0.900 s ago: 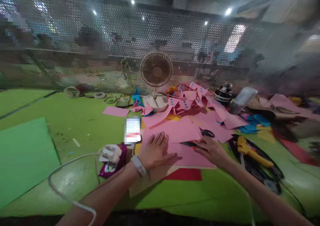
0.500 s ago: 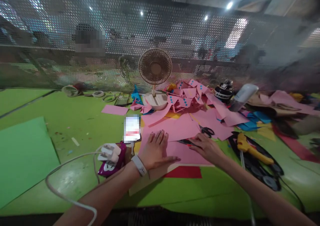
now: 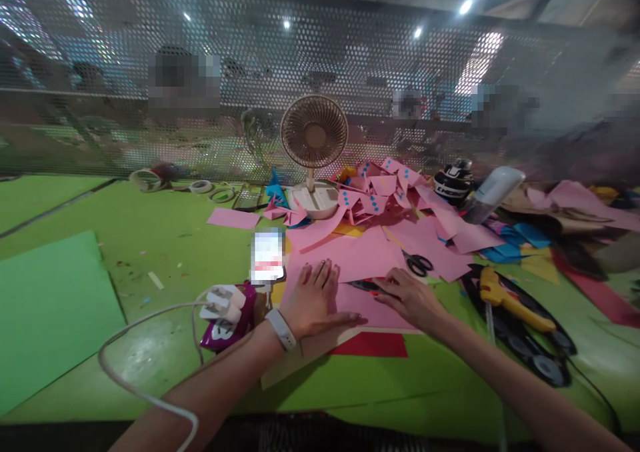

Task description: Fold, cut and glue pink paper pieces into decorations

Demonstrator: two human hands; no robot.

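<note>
My left hand (image 3: 315, 299) lies flat with fingers spread on a pink paper sheet (image 3: 350, 259) and wears a white wristband. My right hand (image 3: 411, 297) rests on the same sheet, its fingers curled on a dark slender tool with red marks (image 3: 367, 285). What kind of tool it is I cannot tell. Black-handled scissors (image 3: 419, 263) lie just beyond my right hand. A red sheet (image 3: 375, 345) and a tan board (image 3: 295, 362) stick out from under the pink paper.
A small desk fan (image 3: 314, 139) stands behind a heap of pink cut paper (image 3: 390, 192). A phone (image 3: 267, 257), a white charger and cable (image 3: 223, 302), a yellow glue gun (image 3: 505, 299), a green sheet (image 3: 45, 312), tape rolls (image 3: 145, 180) and a perforated metal screen (image 3: 150, 105) surround the green table.
My right hand has drawn slightly left along the pink sheet with the dark tool. My left hand stays flat in place. The view has shifted a little.
</note>
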